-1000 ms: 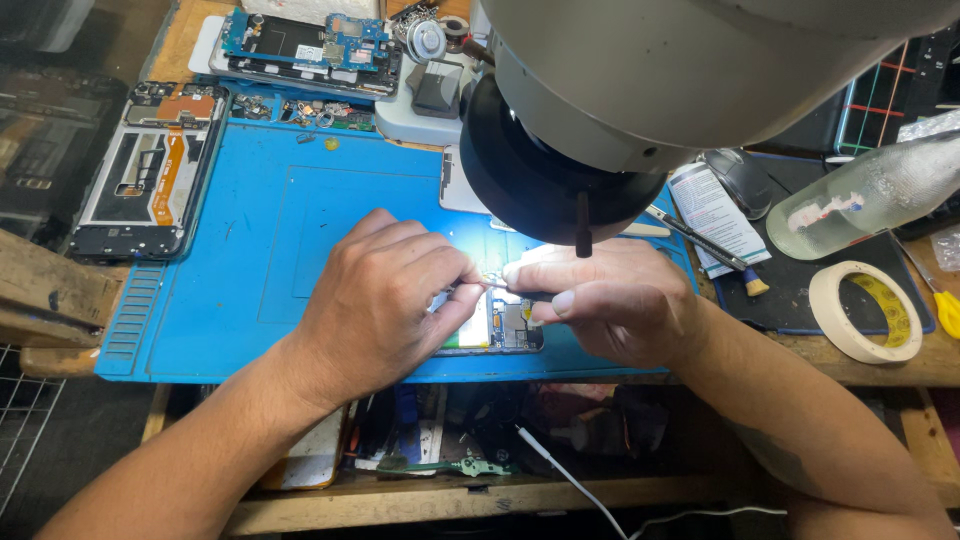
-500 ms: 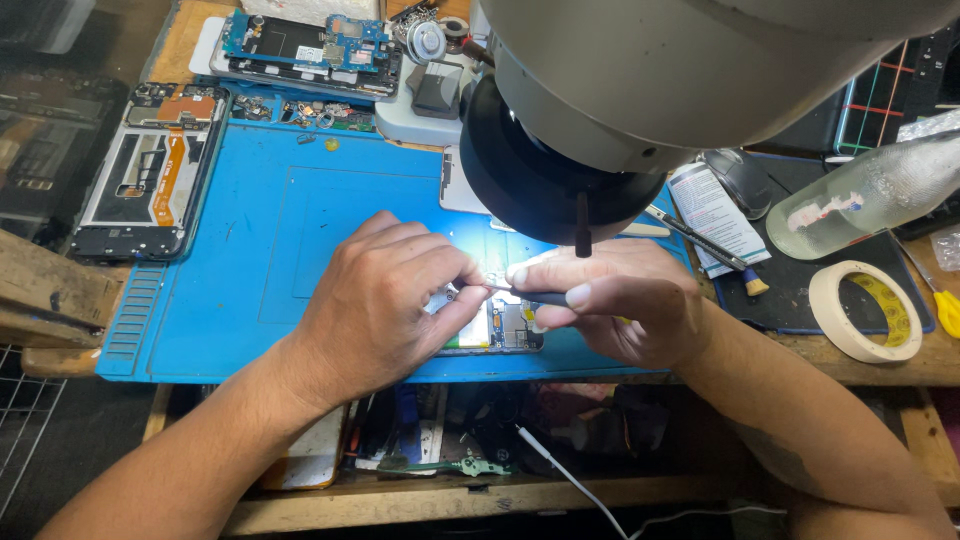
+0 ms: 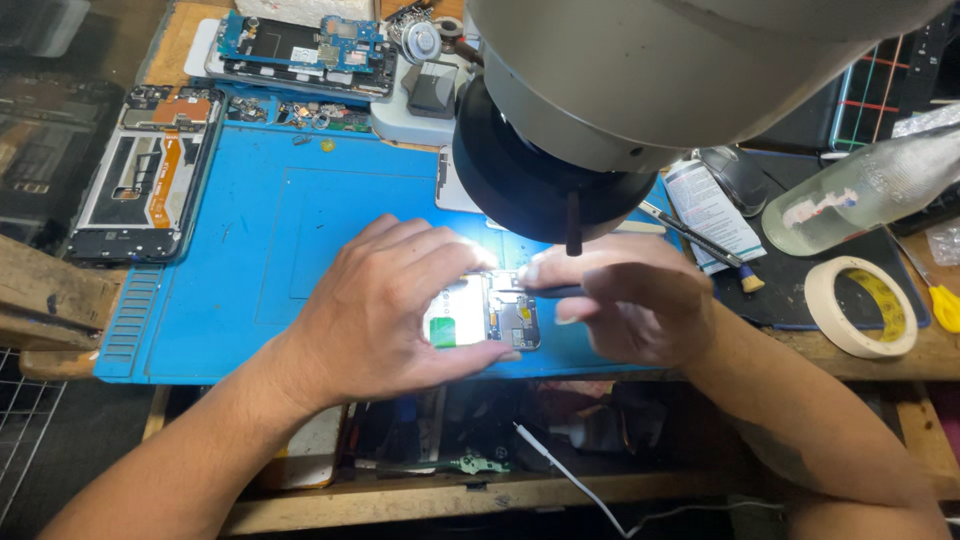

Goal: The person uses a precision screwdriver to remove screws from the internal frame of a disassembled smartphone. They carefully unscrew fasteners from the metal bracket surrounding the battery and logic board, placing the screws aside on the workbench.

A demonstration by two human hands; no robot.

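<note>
We are bracing the opened smartphone (image 3: 487,322) flat on the blue repair mat (image 3: 270,240) beneath the microscope head (image 3: 600,110). Our left hand (image 3: 385,310) is cupping its edges, fingers curled around the frame. Our right hand (image 3: 625,300) is pinching a slim dark tool (image 3: 545,292), tip at the exposed board. The phone appears light, rigid and fragile inside; we judge the frame edges the safest hold.

Bright light under the microscope head (image 3: 640,90) glares on the opened phone (image 3: 485,320); the edges stay dim.
</note>
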